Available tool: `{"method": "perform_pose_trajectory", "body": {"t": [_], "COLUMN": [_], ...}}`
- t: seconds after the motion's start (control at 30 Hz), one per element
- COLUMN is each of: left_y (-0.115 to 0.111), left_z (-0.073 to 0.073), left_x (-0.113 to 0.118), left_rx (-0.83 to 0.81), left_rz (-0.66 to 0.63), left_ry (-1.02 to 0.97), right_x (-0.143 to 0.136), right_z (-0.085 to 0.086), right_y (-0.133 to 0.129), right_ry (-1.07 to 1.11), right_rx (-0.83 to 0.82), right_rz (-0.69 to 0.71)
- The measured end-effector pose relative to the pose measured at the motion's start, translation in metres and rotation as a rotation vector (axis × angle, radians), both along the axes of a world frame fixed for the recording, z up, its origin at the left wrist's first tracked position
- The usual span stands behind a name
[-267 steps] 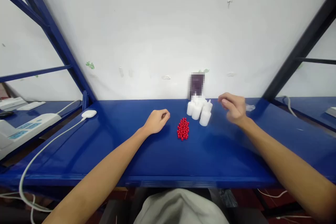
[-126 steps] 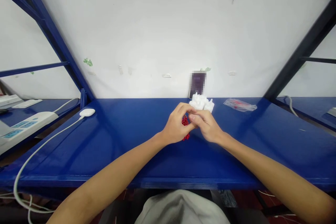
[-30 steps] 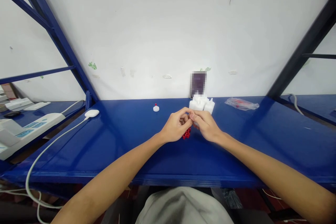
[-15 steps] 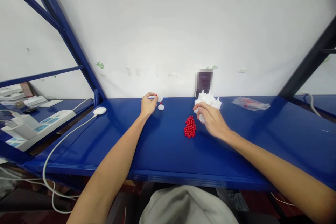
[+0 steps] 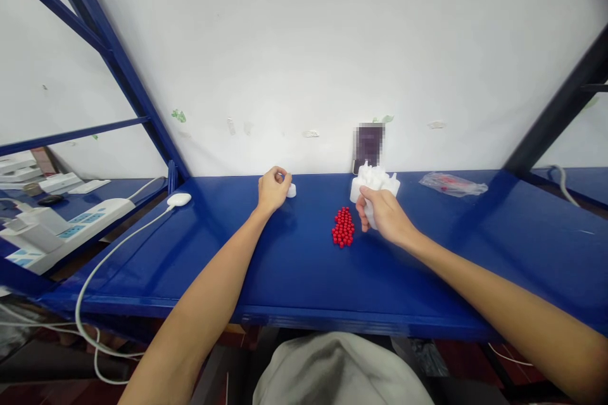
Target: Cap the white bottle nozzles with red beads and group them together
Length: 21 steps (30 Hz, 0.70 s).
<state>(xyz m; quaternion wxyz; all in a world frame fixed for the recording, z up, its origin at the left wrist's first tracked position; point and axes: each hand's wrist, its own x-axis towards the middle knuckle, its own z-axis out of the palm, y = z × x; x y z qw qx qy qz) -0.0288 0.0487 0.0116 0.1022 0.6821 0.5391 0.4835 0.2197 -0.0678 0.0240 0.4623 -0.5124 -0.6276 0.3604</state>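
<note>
My left hand is over the back of the blue table, thumb and fingers pinched together. Just right of its fingertips, a small white bottle shows in part; what the pinch holds is hidden. My right hand is closed around a small white bottle, partly covered by the fingers. Directly behind that hand stands a cluster of white bottles with pointed tips. A loose pile of small red caps lies left of my right hand.
A crumpled clear plastic bag with something red inside lies at the back right. A dark blurred object leans on the wall. At left are a white charger puck with its cable, a power strip and blue frame posts.
My left hand has lowered slightly, and the red bit between its fingers is now hidden. My right hand has drawn a white bottle from the cluster toward me.
</note>
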Motion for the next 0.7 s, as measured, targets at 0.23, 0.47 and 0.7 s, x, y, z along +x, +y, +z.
{"method": "perform_pose_trajectory", "body": {"t": [0.23, 0.47, 0.7], "left_y": [-0.039, -0.052, -0.055], "left_z": [0.015, 0.017, 0.015], "left_x": [0.031, 0.037, 0.041], "left_rx": [-0.416, -0.481, -0.413], "left_rz": [-0.839, -0.915, -0.971], "left_ry": [0.319, 0.402, 0.438], "right_x": [0.001, 0.0, -0.001], "right_z": [0.003, 0.003, 0.003], "right_y": [0.004, 0.006, 0.002], "right_ry": [0.143, 0.038, -0.042], "right_rx": [-0.021, -0.023, -0.029], "right_rz": [0.038, -0.003, 0.045]}}
